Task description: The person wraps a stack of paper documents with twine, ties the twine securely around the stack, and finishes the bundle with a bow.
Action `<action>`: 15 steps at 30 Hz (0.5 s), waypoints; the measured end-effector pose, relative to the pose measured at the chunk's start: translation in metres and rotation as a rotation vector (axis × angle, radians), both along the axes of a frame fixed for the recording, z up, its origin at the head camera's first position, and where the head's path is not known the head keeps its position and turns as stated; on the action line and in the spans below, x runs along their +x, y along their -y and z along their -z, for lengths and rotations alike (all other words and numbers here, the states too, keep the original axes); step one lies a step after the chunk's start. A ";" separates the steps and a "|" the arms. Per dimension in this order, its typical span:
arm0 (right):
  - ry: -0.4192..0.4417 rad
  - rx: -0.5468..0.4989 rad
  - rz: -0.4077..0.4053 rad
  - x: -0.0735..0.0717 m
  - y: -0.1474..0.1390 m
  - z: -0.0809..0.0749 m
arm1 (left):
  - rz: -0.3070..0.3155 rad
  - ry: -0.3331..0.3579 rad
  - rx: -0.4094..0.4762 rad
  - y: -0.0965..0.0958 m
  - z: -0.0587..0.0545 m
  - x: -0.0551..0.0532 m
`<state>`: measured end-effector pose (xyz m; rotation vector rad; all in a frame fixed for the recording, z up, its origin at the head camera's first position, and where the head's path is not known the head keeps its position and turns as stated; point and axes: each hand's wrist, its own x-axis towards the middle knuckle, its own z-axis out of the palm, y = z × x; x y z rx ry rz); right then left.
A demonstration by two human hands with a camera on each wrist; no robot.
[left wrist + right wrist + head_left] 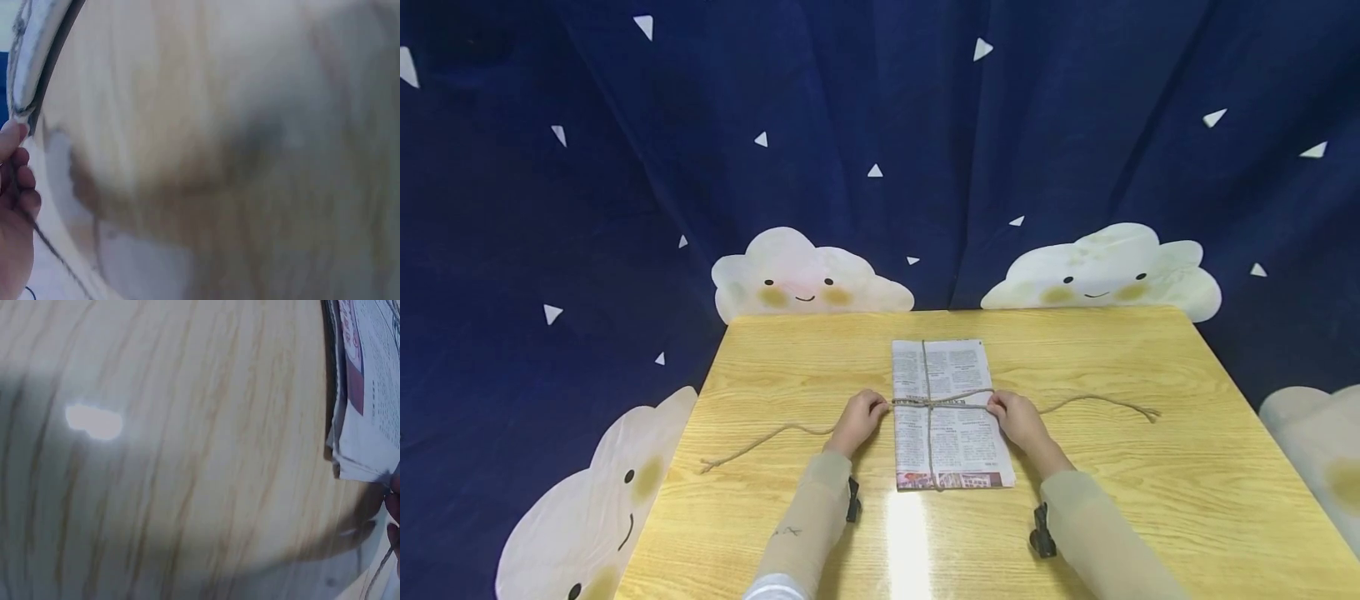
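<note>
A folded newspaper bundle (973, 446) lies flat on the table in the head view. Brown twine (927, 367) runs down its length and crosses itself near the middle, with strands going out to both sides. At the bundle's left edge my left hand (860, 422) pinches one strand, whose tail trails left over the wood. The left wrist view shows the twine (55, 255) passing through the curled fingers. My right hand (1021, 422) pinches the other strand at the right edge, its tail stretching right. Only fingertips (394, 506) of it appear in the right wrist view, beside the newspaper's corner.
The wooden table (1150, 483) extends around the bundle on all sides. Behind it hangs a dark blue curtain (820, 100) with white triangles and smiling clouds. Light glares off the table's front part. Both wrists wear small black devices (1042, 533).
</note>
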<state>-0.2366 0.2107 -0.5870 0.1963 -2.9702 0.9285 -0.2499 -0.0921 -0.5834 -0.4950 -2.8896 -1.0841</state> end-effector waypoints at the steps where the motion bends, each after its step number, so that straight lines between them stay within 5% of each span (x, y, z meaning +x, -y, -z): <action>1: -0.015 0.014 -0.007 0.001 0.000 0.000 | 0.007 0.006 -0.018 0.001 -0.002 0.000; 8: -0.124 0.122 -0.043 0.008 0.001 -0.003 | 0.100 -0.066 -0.199 0.009 -0.023 -0.003; 12: -0.164 0.121 -0.059 0.012 0.003 -0.003 | 0.075 -0.094 -0.268 0.009 -0.028 -0.008; 15: -0.153 0.080 -0.067 0.012 0.004 -0.002 | 0.033 -0.064 -0.221 0.005 -0.030 -0.012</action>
